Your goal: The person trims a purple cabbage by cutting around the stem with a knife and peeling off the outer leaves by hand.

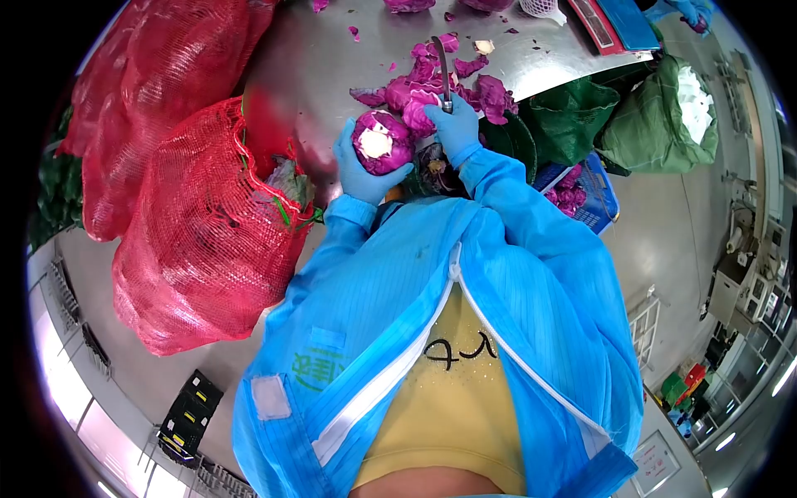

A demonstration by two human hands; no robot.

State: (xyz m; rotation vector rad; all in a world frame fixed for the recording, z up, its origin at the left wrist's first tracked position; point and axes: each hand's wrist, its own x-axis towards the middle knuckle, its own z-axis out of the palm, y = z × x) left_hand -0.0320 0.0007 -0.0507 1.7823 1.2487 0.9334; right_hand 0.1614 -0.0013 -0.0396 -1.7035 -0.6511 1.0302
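Cabbage (383,144) cupped in left hand (363,176); curved knife (445,76) gripped in right hand (457,127). Best steady cabbage; keep knife off left hand.

Leaf pile (411,87) ahead, red sack (207,241) leftward

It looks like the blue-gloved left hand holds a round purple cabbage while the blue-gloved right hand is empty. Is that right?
Not quite: the blue-gloved right hand isn't empty; the head view shows it holding a slim, curved metal knife. The blue-gloved left hand does hold the round purple cabbage.
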